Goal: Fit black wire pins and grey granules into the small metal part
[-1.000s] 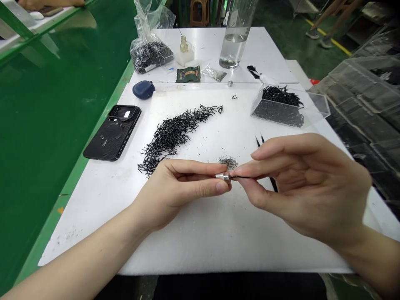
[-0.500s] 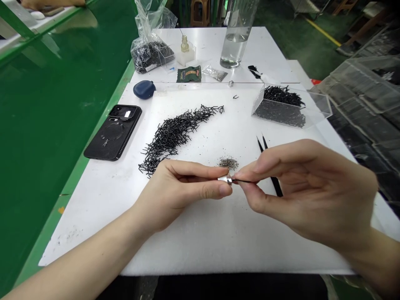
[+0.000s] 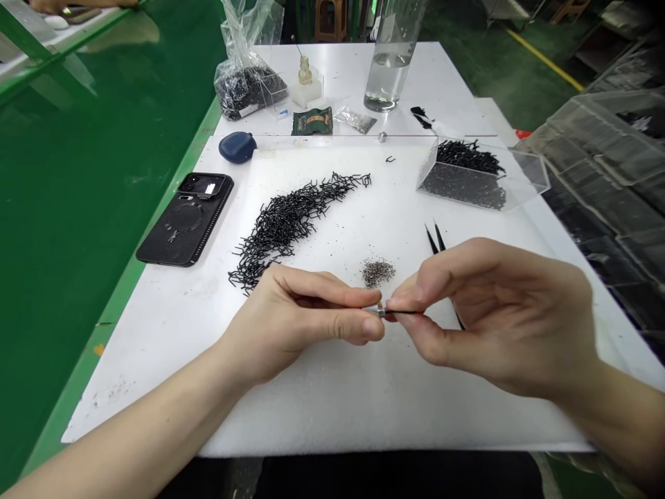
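Note:
My left hand (image 3: 296, 315) pinches a small silver metal piece (image 3: 377, 312) between thumb and forefinger, just above the white foam mat (image 3: 322, 402). My right hand (image 3: 493, 312) is closed too, holding a thin black pin (image 3: 402, 312) whose end meets the silver piece. Black tweezers (image 3: 435, 239) lie on the mat behind my right hand, partly hidden by it. A long heap of black bent pins (image 3: 291, 222) lies beyond my left hand. A small pile of tiny grey parts (image 3: 377, 270) sits just past my fingertips.
A clear tray (image 3: 467, 181) with black pins stands at the back right. A black phone (image 3: 184, 218) and blue case (image 3: 237, 146) lie left. Farther back are a bag of pins (image 3: 246, 83), a water bottle (image 3: 387, 66) and a green packet (image 3: 312, 121). Green conveyor (image 3: 77, 173) runs along the left.
Both hands have dropped slightly toward the mat and closed in on each other. The silver piece is now more covered by my left fingers.

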`<state>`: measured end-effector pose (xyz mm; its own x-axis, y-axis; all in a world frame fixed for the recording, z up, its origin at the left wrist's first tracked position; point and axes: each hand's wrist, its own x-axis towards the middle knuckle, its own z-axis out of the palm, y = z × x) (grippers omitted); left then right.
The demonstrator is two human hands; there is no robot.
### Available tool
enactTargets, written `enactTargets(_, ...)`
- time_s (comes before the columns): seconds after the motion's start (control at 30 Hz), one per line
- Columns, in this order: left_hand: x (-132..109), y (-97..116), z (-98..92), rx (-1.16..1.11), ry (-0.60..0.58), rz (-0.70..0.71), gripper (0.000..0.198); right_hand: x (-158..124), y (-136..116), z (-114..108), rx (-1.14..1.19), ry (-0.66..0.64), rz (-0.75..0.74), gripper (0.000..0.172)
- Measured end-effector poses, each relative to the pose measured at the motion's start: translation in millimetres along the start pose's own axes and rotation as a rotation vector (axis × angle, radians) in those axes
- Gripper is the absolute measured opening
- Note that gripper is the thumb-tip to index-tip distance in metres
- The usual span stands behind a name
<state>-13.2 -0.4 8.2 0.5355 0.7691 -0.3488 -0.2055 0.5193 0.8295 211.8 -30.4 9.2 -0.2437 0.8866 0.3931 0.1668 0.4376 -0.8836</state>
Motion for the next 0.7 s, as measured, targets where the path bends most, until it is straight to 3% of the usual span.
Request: enactTargets(0.7,1.2,-1.8,-0.3,-0.008,-0.005,0.023,0.021,4.0,8.6,4.7,0.045,0.028,-0.102,0.036)
